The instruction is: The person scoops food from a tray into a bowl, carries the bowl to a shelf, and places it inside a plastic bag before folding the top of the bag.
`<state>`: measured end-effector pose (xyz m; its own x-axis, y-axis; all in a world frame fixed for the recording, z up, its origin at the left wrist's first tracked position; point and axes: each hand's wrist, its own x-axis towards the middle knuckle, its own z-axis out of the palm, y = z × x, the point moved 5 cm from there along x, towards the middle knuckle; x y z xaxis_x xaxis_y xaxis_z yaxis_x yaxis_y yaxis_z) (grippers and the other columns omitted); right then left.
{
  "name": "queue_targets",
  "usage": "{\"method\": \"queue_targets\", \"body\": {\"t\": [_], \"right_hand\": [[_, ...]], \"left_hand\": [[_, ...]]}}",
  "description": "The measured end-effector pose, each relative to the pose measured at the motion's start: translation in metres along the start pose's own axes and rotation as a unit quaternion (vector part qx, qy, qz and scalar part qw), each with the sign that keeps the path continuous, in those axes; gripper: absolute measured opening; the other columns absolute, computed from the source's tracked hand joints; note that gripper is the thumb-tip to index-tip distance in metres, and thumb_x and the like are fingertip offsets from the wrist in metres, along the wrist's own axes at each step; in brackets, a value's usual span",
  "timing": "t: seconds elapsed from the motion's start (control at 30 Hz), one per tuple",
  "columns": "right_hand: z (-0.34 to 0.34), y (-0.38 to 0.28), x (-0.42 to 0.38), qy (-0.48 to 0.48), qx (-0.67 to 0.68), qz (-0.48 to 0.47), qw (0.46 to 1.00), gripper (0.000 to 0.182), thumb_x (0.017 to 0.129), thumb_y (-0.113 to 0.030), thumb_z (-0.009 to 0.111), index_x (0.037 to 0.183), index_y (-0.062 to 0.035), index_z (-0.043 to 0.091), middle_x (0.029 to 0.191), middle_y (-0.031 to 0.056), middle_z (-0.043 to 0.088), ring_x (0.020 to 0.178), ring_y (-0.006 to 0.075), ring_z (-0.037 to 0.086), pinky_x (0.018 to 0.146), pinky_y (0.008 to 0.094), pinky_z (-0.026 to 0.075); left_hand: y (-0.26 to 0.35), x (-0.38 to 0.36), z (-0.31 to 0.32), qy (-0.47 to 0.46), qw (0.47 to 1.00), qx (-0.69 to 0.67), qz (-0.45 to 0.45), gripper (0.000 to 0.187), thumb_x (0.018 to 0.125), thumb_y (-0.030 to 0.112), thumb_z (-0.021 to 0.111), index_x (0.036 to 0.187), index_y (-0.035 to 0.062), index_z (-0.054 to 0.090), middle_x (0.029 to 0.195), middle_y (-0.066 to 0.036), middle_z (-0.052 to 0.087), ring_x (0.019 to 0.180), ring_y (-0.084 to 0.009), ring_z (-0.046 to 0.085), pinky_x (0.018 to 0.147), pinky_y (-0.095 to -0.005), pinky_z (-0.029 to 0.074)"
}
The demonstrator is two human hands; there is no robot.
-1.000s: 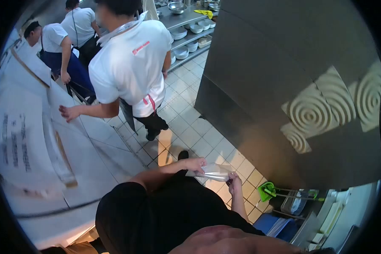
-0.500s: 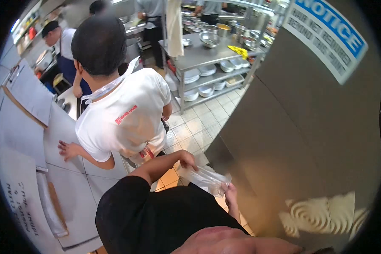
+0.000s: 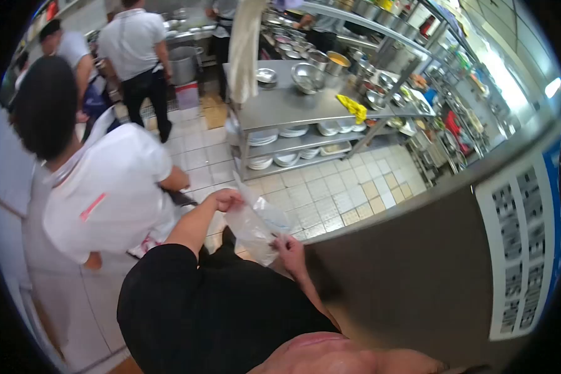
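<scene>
A clear, crumpled plastic sheet or bag [image 3: 252,225] hangs between my two hands, in front of my black shirt. My left hand [image 3: 227,199] has its fingers closed on the upper left edge of the plastic. Lower down on the other side, my right hand [image 3: 289,251] pinches the plastic near its right edge. The sheet is see-through, with the floor tiles showing behind it, and its exact kind is unclear.
A person in a white shirt [image 3: 115,187] stands close on my left. Ahead is a steel table [image 3: 280,112] with bowls, a yellow cloth [image 3: 353,107] and stacked plates below. Other people [image 3: 134,47] stand further back. A brown panel [image 3: 417,274] with a notice sign [image 3: 517,255] borders my right.
My view has swung right and further into the kitchen. Both hands still hold the plastic, which is now more spread out and hanging. The nearby person's hand has left the white surface.
</scene>
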<state>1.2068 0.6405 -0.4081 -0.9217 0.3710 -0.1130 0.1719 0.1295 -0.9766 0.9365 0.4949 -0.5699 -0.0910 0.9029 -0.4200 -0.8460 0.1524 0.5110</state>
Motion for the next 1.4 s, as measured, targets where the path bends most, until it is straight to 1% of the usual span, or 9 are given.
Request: {"method": "queue_targets", "body": {"t": [0.23,0.43,0.7,0.83,0.9,0.93,1.0,1.17,1.4], "right_hand": [[-0.017,-0.008,0.092,0.146,0.045,0.107,0.982,0.024,0.098,-0.016,0.054,0.097,0.0005,0.070,0.075,0.0039,0.069,0.063,0.0056,0.056,0.056,0.0241,0.046],[-0.081,0.032,0.155,0.411,-0.021,0.126,0.903,0.024,0.097,-0.018,0.055,0.091,0.0012,0.069,0.069,0.0039,0.065,0.058,0.0089,0.056,0.052,0.0265,0.044],[-0.156,0.082,0.135,0.614,0.136,0.219,0.746,0.025,0.094,-0.022,0.062,0.078,-0.0020,0.065,0.064,0.0019,0.061,0.049,0.0080,0.048,0.047,0.0246,0.040],[-0.193,0.122,0.136,0.674,-0.002,0.321,0.666,0.035,0.083,-0.021,0.062,0.110,0.0005,0.058,0.092,0.0140,0.068,0.086,0.0277,0.064,0.081,0.0389,0.050],[-0.232,0.108,0.146,0.700,-0.069,0.374,0.605,0.054,0.075,-0.017,0.068,0.122,0.0022,0.049,0.119,0.0212,0.054,0.112,0.0322,0.054,0.095,0.0394,0.044],[-0.259,0.078,0.157,0.727,-0.126,0.341,0.583,0.050,0.076,-0.018,0.068,0.119,0.0017,0.049,0.117,0.0202,0.053,0.111,0.0326,0.052,0.095,0.0403,0.043],[-0.309,0.031,0.187,0.771,-0.217,0.232,0.552,0.034,0.080,-0.021,0.068,0.103,-0.0002,0.054,0.098,0.0156,0.054,0.094,0.0304,0.054,0.087,0.0390,0.046],[-0.399,0.067,0.342,0.324,0.290,0.158,0.887,0.037,0.088,-0.043,0.067,0.087,-0.0069,0.064,0.076,0.0009,0.060,0.061,0.0079,0.055,0.053,0.0242,0.044],[-0.504,0.154,0.297,0.525,0.025,0.241,0.816,0.005,0.078,-0.009,0.061,0.080,-0.0096,0.057,0.068,0.0097,0.059,0.064,0.0264,0.060,0.056,0.0377,0.047]], "left_hand": [[0.077,0.126,-0.032,0.049,0.984,0.137,-0.104,0.010,0.086,0.001,0.058,0.092,-0.0013,0.066,0.080,-0.009,0.067,0.070,-0.0183,0.066,0.066,-0.0348,0.057],[0.135,0.221,0.046,0.026,0.914,0.381,-0.135,0.031,0.098,0.035,0.054,0.094,0.0071,0.065,0.080,0.000,0.061,0.069,-0.0087,0.056,0.058,-0.0230,0.044],[0.176,0.340,0.159,-0.214,0.915,0.300,-0.167,0.015,0.092,0.020,0.064,0.096,0.0057,0.065,0.079,0.000,0.062,0.069,-0.0078,0.055,0.059,-0.0252,0.044],[0.170,0.401,0.206,-0.162,0.865,0.449,-0.153,0.012,0.088,0.017,0.068,0.090,0.0057,0.064,0.071,0.001,0.058,0.069,-0.0066,0.055,0.059,-0.0249,0.043],[0.200,0.427,0.241,-0.096,0.747,0.657,-0.010,0.018,0.086,0.022,0.072,0.085,0.0053,0.064,0.067,0.000,0.056,0.064,-0.0086,0.052,0.056,-0.0271,0.041],[0.205,0.446,0.243,-0.070,0.806,0.588,-0.008,0.026,0.083,0.026,0.074,0.077,0.0034,0.061,0.064,-0.002,0.054,0.057,-0.0138,0.049,0.052,-0.0323,0.040],[0.222,0.504,0.233,-0.186,0.657,0.667,0.296,0.037,0.077,0.031,0.079,0.074,0.0019,0.056,0.061,-0.003,0.052,0.053,-0.0158,0.045,0.050,-0.0350,0.040],[0.230,0.543,0.336,-0.129,0.726,0.670,0.088,0.044,0.067,0.033,0.087,0.076,0.0056,0.054,0.063,0.000,0.051,0.060,-0.0086,0.045,0.055,-0.0286,0.042],[0.203,0.681,0.384,-0.241,0.766,0.593,-0.061,0.029,0.078,0.008,0.072,0.071,0.0093,0.044,0.060,-0.002,0.050,0.052,-0.0182,0.051,0.048,-0.0339,0.040]]}}
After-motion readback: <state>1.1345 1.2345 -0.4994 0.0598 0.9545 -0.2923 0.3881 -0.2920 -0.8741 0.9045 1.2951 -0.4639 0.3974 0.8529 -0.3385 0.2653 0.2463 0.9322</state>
